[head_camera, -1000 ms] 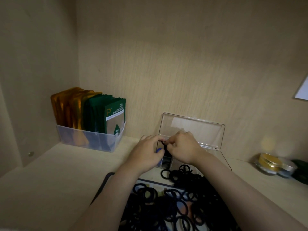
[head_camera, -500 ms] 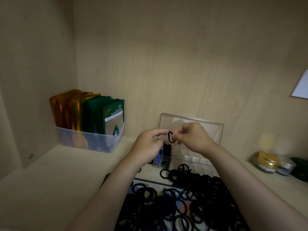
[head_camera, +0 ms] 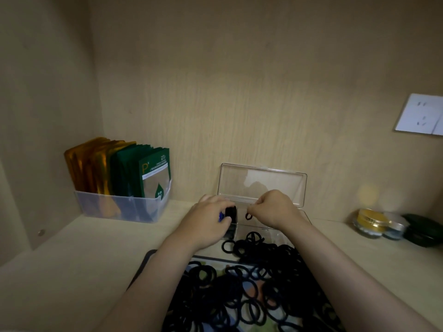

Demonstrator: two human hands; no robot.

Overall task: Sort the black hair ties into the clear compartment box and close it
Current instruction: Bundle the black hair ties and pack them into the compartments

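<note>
The work area is the inside of a pale wood-grain cabinet, with a shelf surface [head_camera: 72,259] below and a white socket plate [head_camera: 419,115] on the back panel up and to the right of both hands. The clear compartment box [head_camera: 275,230] sits on the shelf directly under the fingertips, and its lid [head_camera: 262,183] is open and stands upright just behind the knuckles. The left hand [head_camera: 206,224] has its fingers curled around a bundle of hair ties [head_camera: 231,213], which stands at the left end of the box; a small blue item [head_camera: 221,215] shows beside the thumb and cannot be identified. The right hand [head_camera: 275,209] is closed in a pinch on a single hair tie [head_camera: 248,215], which hangs as a small loop below the fingertips, just to the right of the bundle and over the box interior. The two hands are close together but do not touch. A large pile of hair ties [head_camera: 251,283] lies on a patterned mat [head_camera: 143,262] beneath both forearms, on the near side of the box. Well to the left of the left hand stands a translucent bin [head_camera: 119,207] holding upright green sachets [head_camera: 148,173] and gold sachets [head_camera: 88,164]. Well to the right of the right hand are a gold-banded jar [head_camera: 370,221] and a dark green object [head_camera: 422,230]
</note>
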